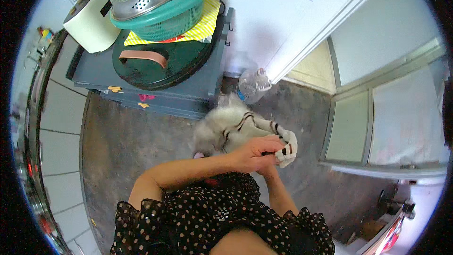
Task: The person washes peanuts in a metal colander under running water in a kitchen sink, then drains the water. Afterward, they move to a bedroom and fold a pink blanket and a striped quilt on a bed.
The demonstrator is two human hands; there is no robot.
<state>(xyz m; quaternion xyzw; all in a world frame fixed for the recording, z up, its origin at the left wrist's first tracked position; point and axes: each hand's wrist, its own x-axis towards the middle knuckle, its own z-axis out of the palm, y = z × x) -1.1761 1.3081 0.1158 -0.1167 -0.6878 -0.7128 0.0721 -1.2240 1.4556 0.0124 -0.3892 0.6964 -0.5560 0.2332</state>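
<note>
A soft white furry thing with dark stripes (236,120), like a striped plush, hangs in front of my body, its left part smeared by motion. My left hand (257,153) reaches across from the left, its fingers bent over the striped end at the right. Just beneath it, my right hand (268,167) grips the same end from the near side, largely covered by the left. White cloth with dark bars sticks out past the fingers of both hands.
A dark blue cabinet (177,106) at the far left carries a black lidded pan (188,61), a green basket (163,28) under a metal colander (155,0), and a white appliance (89,23). A clear plastic jug (253,86) stands on the floor by the doorway. Glazed panels (347,127) line the right.
</note>
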